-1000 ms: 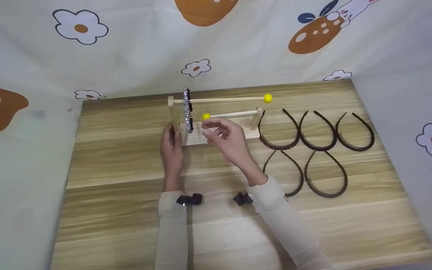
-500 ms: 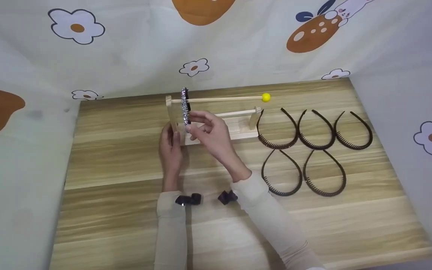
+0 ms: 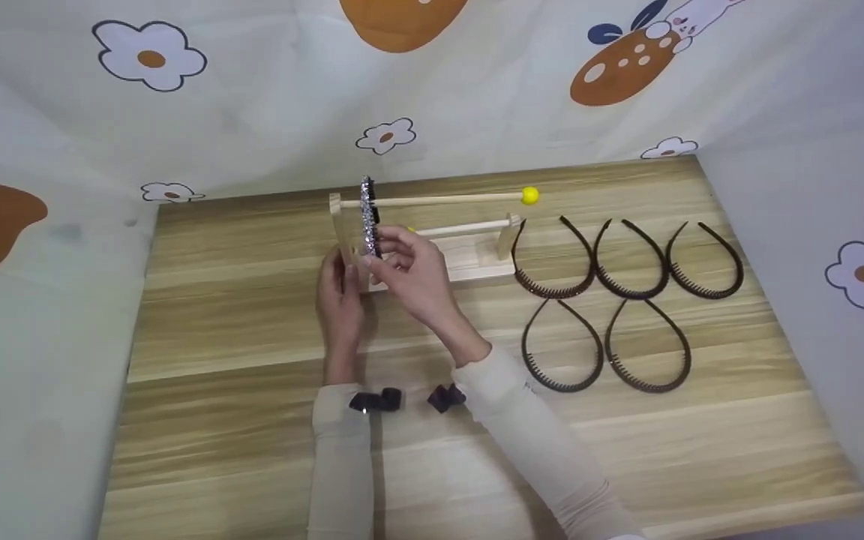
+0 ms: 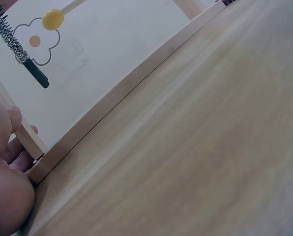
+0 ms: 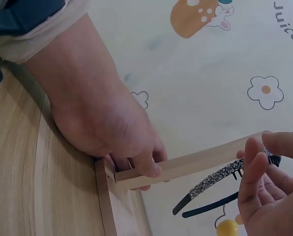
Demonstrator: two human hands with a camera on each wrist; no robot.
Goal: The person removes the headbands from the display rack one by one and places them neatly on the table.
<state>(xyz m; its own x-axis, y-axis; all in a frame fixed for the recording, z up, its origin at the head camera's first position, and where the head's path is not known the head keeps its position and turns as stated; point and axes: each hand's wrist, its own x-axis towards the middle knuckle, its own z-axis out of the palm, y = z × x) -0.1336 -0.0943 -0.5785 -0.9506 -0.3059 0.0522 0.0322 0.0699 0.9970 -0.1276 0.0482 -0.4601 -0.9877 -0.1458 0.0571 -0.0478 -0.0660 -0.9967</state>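
My left hand (image 3: 340,307) grips the left upright post (image 3: 337,217) of a wooden rack, low down by its base (image 3: 473,268). A silver glittery headband (image 3: 367,214) with dark comb teeth hangs on the rack's upper rod (image 3: 451,199), close to that post. With thumb and fingers my right hand (image 3: 423,281) pinches the headband's near side. In the right wrist view the headband (image 5: 213,180) shows its two dark ends pointing down, clear of the base. Beneath the upper rod, a second rod (image 3: 469,227) runs in from the right post; my right hand partly covers its yellow ball.
Several dark toothed headbands (image 3: 648,345) lie in two rows on the wooden table (image 3: 237,450), right of the rack. A yellow ball (image 3: 529,196) caps the upper rod's right end. A patterned cloth (image 3: 274,97) hangs behind the table.
My right hand has moved left from beside the lower rod's yellow ball and taken hold of the glittery headband. My left hand has stayed on the post.
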